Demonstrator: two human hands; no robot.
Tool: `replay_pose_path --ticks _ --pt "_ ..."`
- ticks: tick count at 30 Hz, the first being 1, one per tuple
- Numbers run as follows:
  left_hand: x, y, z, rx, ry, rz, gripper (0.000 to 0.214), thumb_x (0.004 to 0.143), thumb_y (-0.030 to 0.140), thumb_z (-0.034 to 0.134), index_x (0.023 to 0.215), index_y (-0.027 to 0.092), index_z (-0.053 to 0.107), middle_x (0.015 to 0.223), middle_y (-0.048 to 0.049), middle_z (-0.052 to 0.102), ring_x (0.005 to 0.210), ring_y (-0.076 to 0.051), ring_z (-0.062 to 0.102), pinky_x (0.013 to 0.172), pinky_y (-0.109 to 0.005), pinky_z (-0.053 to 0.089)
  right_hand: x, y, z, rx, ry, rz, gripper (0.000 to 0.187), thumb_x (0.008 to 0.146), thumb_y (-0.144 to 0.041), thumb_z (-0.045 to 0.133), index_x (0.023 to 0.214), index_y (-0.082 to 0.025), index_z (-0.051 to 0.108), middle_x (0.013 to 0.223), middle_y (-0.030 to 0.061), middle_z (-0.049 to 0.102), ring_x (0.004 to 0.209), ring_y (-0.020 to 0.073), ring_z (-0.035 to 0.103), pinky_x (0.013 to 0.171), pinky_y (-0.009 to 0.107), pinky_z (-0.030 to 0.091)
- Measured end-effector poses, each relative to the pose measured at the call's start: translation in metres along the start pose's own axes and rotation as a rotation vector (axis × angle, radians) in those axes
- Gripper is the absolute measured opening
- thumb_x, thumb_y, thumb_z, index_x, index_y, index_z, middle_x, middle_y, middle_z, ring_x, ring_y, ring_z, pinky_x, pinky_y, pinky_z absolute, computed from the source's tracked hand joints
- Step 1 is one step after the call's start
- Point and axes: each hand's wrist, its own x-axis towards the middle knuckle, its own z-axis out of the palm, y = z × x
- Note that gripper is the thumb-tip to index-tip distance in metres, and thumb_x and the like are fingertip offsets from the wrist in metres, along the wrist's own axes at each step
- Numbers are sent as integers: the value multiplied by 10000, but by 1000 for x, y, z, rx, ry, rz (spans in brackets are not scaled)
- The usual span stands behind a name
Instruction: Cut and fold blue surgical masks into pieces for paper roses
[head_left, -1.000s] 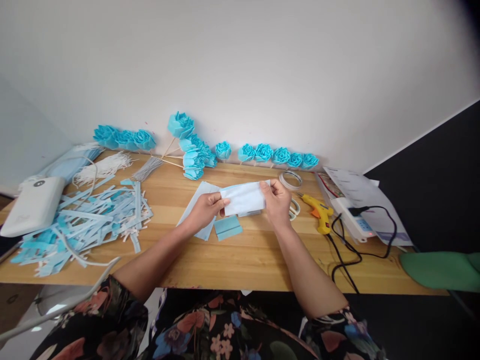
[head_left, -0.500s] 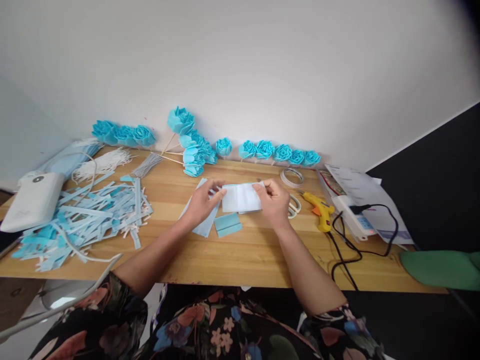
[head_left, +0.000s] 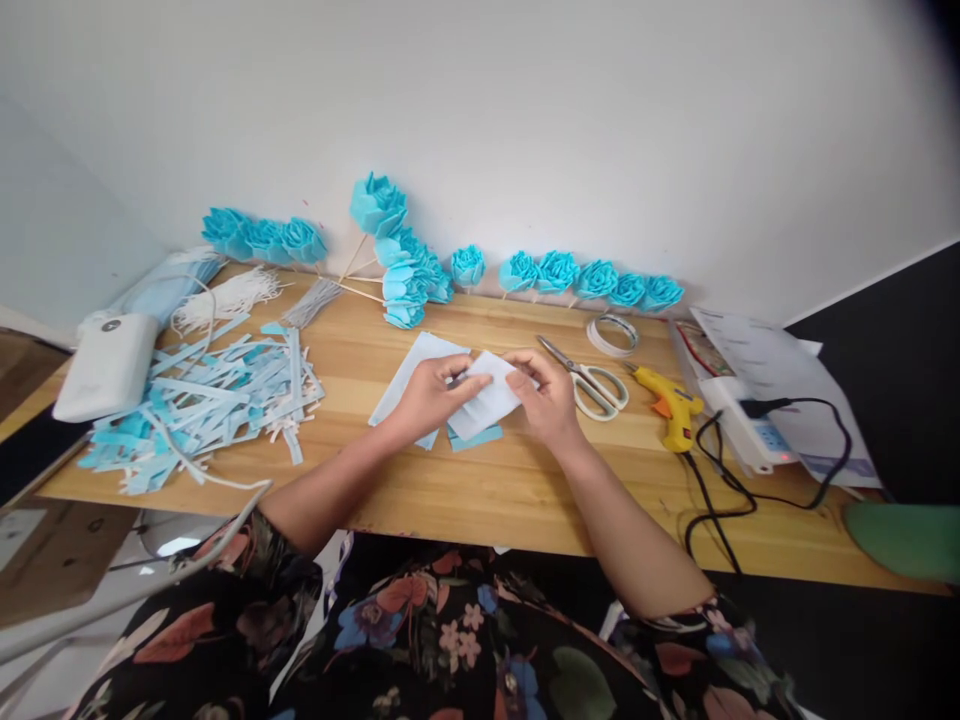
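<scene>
My left hand (head_left: 431,393) and my right hand (head_left: 545,395) both pinch a folded piece of white fabric (head_left: 487,400) just above the wooden table (head_left: 487,490). The left hand grips its left edge, the right hand its right edge. Under the fabric lie a small folded blue piece (head_left: 474,438) and a flat pale blue sheet (head_left: 409,372). Scissors (head_left: 592,380) with pale handles lie just right of my right hand.
Blue fabric roses (head_left: 592,278) line the wall, some on sticks (head_left: 379,205). A heap of cut blue strips (head_left: 210,395) and a white device (head_left: 109,365) sit at left. At right are a tape ring (head_left: 613,333), a yellow glue gun (head_left: 675,415), black cables (head_left: 720,490) and papers (head_left: 757,370).
My hands have come closer together and folded the white fabric smaller, lowering it over the blue piece. The camera view has shifted, so the scissors now show fully.
</scene>
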Motion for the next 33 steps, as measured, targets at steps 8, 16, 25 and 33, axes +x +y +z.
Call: replay_pose_path --ticks 8,16,25,33 --pt "5 -9 -1 -658 188 -240 320 724 429 792 801 155 645 672 21 621 573 -93 543 567 -220 450 2 3 7 41 -281 136 344 841 -513 615 931 -187 674 838 38 683 723 179 606 644 287 477" --pt "8 -14 -1 -651 240 -200 361 777 509 719 846 166 631 742 10 645 651 -112 559 628 -230 451 0 6 16 -478 -227 -121 217 827 -277 586 630 -199 538 637 20 584 624 156 510 592 279 350" --pt "6 -19 0 -179 357 -125 349 876 519 559 788 183 529 721 8 535 675 -120 462 591 -232 385 -6 5 17 -362 -372 -150 377 853 -439 644 588 -192 537 588 -8 538 562 126 458 543 268 299" --pt "0 -3 4 -82 18 -120 379 861 516 551 706 174 498 641 24 471 584 -100 417 522 -230 324 9 3 -16 -18 -59 26 432 949 -550 463 1109 -214 682 935 50 718 837 193 647 719 302 485"
